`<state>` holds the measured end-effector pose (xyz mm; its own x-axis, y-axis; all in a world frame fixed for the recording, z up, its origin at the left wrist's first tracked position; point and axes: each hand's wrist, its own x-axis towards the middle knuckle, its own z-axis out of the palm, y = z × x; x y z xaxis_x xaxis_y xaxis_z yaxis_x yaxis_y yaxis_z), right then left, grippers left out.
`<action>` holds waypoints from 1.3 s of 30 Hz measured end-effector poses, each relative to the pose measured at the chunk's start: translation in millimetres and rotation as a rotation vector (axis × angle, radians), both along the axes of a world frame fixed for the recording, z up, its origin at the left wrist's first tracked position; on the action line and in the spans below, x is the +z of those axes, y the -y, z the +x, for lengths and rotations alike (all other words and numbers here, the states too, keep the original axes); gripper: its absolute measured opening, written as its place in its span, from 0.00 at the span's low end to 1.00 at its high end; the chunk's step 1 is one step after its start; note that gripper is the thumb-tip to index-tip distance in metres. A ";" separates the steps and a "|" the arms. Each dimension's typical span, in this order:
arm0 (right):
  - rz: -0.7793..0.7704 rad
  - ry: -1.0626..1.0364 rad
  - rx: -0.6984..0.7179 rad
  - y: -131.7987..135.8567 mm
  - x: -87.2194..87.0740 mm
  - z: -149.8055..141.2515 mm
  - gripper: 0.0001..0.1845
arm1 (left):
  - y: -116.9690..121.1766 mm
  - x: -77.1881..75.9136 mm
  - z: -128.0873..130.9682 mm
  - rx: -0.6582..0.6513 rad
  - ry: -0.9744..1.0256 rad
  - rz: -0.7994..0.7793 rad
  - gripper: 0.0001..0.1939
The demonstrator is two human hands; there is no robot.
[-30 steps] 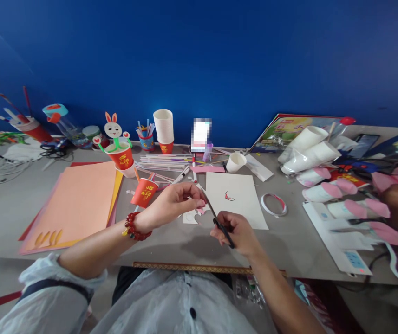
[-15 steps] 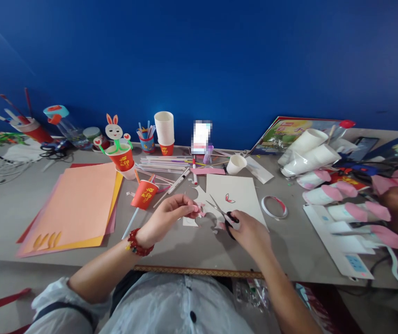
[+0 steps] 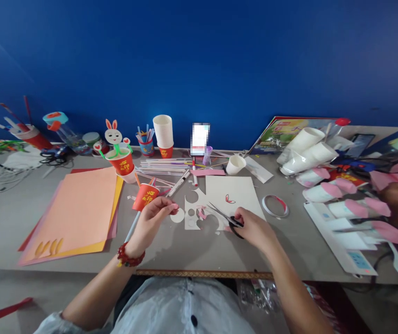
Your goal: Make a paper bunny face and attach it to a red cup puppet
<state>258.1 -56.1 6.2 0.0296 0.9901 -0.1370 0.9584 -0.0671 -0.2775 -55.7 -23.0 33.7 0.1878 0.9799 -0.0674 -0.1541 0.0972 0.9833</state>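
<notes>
Scissors (image 3: 221,212) in grasp of right hand (image 3: 253,228); curled left hand (image 3: 154,220), hold unclear. Left of white sheet (image 3: 231,184): finished cut-out disc (image 3: 178,216). On sheet: uncut drawing (image 3: 230,199).

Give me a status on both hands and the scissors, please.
Right hand holding scissors. Left hand pinched at edge of white disc; grip unclear. Cut-out paper lies between hands.

A plain deep-blue wall (image 3: 199,60) stands behind the grey tabletop (image 3: 90,262). Far left, a red cup with a pale rim (image 3: 39,139) holds slender paintbrushes (image 3: 9,113), near a clear plastic bottle with a light-blue and orange top (image 3: 70,133). Thin white cables (image 3: 3,175) lie coiled in front. At right, a clear bag of white paper cups (image 3: 313,158) sits before a colourful printed booklet (image 3: 285,133).
</notes>
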 end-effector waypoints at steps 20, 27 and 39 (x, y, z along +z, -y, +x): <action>-0.141 0.073 0.047 -15.3 11.8 2.4 0.13 | 5.5 -26.8 6.9 -0.046 -0.129 -0.027 0.13; -0.178 -0.066 0.087 -14.5 9.6 9.9 0.11 | 4.3 -23.1 8.7 -0.061 -0.075 -0.050 0.12; 0.075 -1.038 0.213 -7.5 37.5 -99.1 0.12 | 12.2 -3.0 25.7 -0.125 -0.040 0.065 0.13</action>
<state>159.0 -48.5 43.7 -0.2416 0.9682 0.0655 0.2397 0.1249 -0.9628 -30.1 -35.2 30.8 0.3074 0.9515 -0.0140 -0.1054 0.0487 0.9932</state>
